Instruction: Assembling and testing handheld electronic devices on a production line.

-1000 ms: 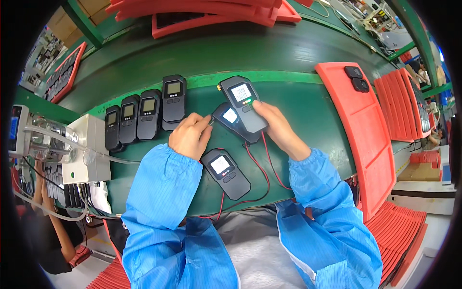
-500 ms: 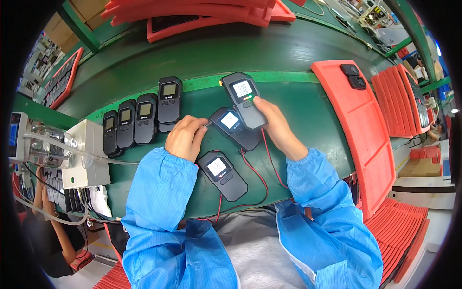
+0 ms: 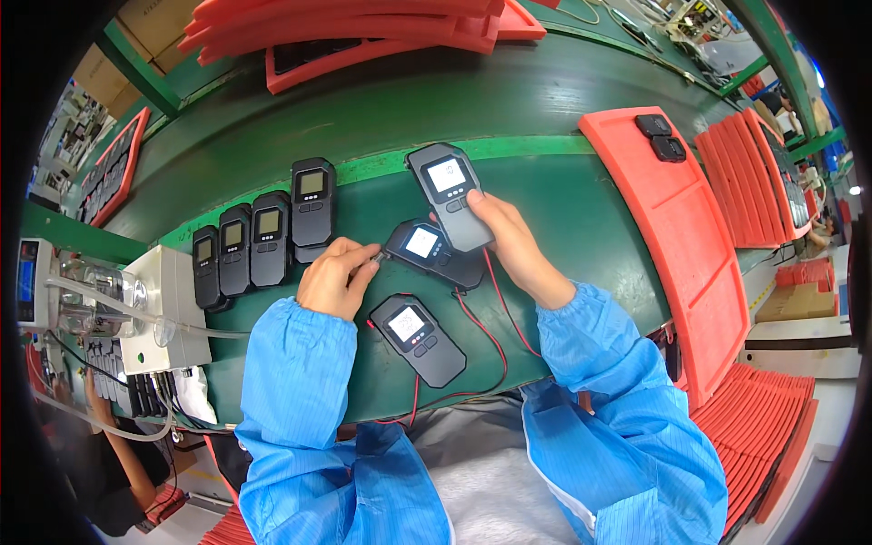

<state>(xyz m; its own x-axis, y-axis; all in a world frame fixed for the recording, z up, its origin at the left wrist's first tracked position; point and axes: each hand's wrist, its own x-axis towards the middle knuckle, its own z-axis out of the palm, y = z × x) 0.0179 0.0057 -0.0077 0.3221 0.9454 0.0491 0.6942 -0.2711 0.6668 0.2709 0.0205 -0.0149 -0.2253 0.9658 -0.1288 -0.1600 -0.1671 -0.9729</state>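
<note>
My right hand point(image 3: 516, 243) grips a black handheld meter point(image 3: 467, 225) with a lit white screen, thumb on its front beside the buttons. Partly beneath it lies a second black meter point(image 3: 446, 264), its screen lit too. Close to that meter's upper left end, my left hand point(image 3: 337, 277) is closed in a pinch on a small dark tip point(image 3: 379, 257); what it belongs to is hidden. Nearer to me rests a third lit meter point(image 3: 420, 341), a red glow at its upper left corner. Red and black wires point(image 3: 495, 338) run from the meters toward the table edge.
Several meters with unlit screens point(image 3: 269, 238) stand in a row at left. Beyond them is a white box point(image 3: 162, 313) with clear tubing point(image 3: 204, 332). A red foam tray point(image 3: 677, 263) lies at right, and stacked red trays point(image 3: 345, 27) sit at the back.
The coloured indicator lights on the meter in my right hand have gone pale, and its screen reading differs. A red glow has appeared on the nearest meter. The view has shifted slightly.
</note>
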